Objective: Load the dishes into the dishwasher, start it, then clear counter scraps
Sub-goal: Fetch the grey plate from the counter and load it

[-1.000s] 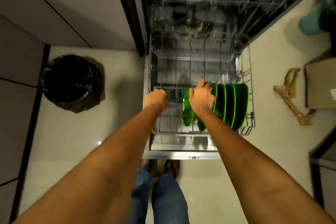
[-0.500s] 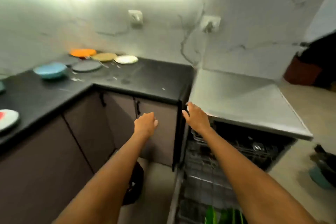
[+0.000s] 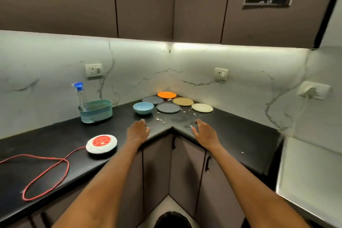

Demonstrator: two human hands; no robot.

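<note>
Both hands hold nothing: left hand (image 3: pixel 137 131) loosely curled, right hand (image 3: pixel 203 132) spread; the plates (image 3: pixel 168 107) and blue bowl (image 3: pixel 143 107) lie beyond, seemingly among scraps (image 3: pixel 161 119); a hasty reach could scatter those.

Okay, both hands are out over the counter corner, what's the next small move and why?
Probably reach the left hand forward to the blue bowl. It is the nearest dish, both hands hold nothing, the right hand hovers nearby, and the plates behind, like the grey plate, lie flat and unloaded.
</note>
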